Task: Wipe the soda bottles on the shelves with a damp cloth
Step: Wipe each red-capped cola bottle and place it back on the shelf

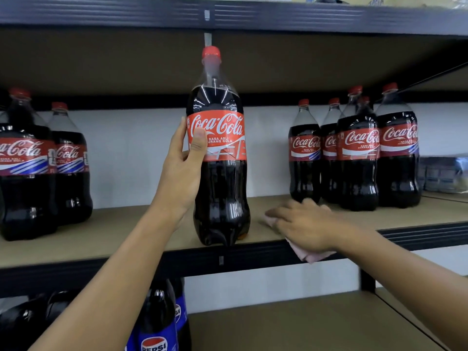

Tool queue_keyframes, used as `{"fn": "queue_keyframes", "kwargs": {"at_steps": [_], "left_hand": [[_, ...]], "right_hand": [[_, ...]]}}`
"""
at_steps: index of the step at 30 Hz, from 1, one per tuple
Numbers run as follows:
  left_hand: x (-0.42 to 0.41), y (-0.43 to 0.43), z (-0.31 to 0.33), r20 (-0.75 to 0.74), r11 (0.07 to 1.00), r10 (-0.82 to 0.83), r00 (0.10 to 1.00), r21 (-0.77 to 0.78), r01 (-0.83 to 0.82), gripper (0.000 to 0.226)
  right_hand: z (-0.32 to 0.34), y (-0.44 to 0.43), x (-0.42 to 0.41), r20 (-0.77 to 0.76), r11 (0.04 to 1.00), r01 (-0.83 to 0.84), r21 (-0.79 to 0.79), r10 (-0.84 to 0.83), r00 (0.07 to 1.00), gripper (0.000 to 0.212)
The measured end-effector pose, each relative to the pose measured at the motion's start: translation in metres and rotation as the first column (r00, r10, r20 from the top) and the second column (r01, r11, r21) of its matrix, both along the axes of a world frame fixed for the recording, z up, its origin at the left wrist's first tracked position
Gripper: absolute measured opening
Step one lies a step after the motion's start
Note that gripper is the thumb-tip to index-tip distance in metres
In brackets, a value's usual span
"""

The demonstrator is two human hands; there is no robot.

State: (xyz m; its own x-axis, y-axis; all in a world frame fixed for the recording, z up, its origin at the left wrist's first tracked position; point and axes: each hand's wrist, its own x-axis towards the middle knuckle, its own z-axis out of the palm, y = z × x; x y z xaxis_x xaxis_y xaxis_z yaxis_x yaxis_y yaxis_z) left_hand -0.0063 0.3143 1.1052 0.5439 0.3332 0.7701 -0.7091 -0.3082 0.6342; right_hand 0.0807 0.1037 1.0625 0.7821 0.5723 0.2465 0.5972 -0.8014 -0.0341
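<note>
A tall Coca-Cola bottle with a red cap stands upright near the front edge of the middle shelf. My left hand grips it at the red label, thumb across the front. My right hand lies flat with straight fingers on a pink cloth, pressing it onto the shelf board just right of the bottle. Part of the cloth hangs over the shelf's front edge; the rest is hidden under the hand.
Two Coca-Cola bottles stand at the left, several more bottles at the right behind my right hand. Wrapped packs sit far right. Pepsi bottles stand on the lower shelf. The upper shelf is just above the held bottle's cap.
</note>
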Motion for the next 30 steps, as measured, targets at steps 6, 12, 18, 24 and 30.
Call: {"fn": "queue_keyframes", "kwargs": {"at_steps": [6, 12, 18, 24, 30], "left_hand": [[-0.006, 0.003, 0.002, -0.054, 1.000, 0.012, 0.998, 0.016, -0.012, 0.076], [-0.019, 0.017, -0.003, -0.218, 0.985, 0.046, 0.975, 0.170, -0.008, 0.071], [-0.034, 0.040, -0.037, -0.311, 0.955, 0.104, 0.945, 0.298, -0.007, 0.091], [-0.004, 0.042, -0.029, -0.298, 0.958, 0.099, 0.949, 0.288, -0.010, 0.086], [0.050, 0.010, -0.005, -0.316, 0.953, 0.047, 0.948, 0.298, 0.052, 0.094]], "right_hand": [[0.002, 0.005, -0.003, 0.014, 0.994, -0.011, 0.107, 0.009, 1.000, 0.049], [0.024, 0.023, -0.030, 0.007, 0.546, -0.322, 0.774, 0.501, 0.865, 0.078], [0.019, 0.041, -0.028, 0.020, 0.480, -0.385, 0.789, 0.605, 0.796, 0.088], [0.024, 0.045, -0.002, 0.052, 0.451, -0.397, 0.799, 0.606, 0.793, 0.082], [0.043, 0.022, 0.045, 0.048, 0.415, -0.355, 0.838, 0.592, 0.805, 0.082]]}}
